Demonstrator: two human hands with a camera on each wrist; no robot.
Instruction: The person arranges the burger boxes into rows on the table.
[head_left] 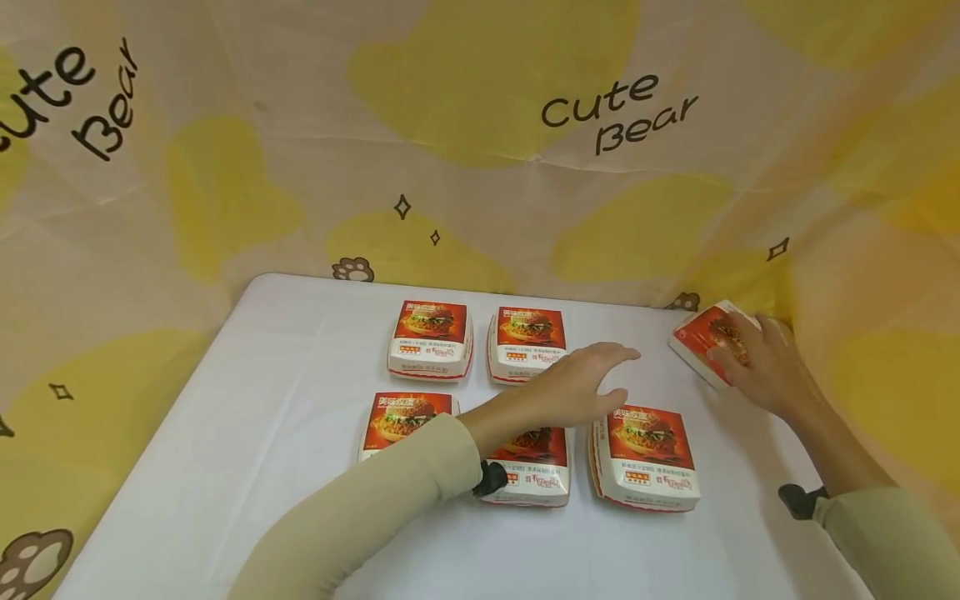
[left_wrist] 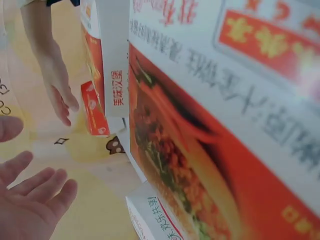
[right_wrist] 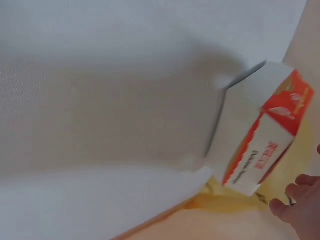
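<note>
Several red-and-white burger boxes lie on a white table. My right hand [head_left: 767, 367] is over a burger box [head_left: 701, 342] at the far right corner, which stands at an angle to the others. In the right wrist view this box [right_wrist: 260, 132] shows its side, and the fingers [right_wrist: 300, 197] appear apart from it. My left hand [head_left: 577, 385] hovers with spread fingers and holds nothing, between the back-middle box [head_left: 528, 329] and the front-right box [head_left: 648, 454]. Under the left forearm, the front-middle box [head_left: 532, 483] is partly hidden.
A back-left box [head_left: 427, 342] and a front-left box [head_left: 397, 417], the latter partly behind the left sleeve, stand on the white table [head_left: 225, 467]. A yellow-patterned cloth [head_left: 480, 150] hangs along the table's back and right side.
</note>
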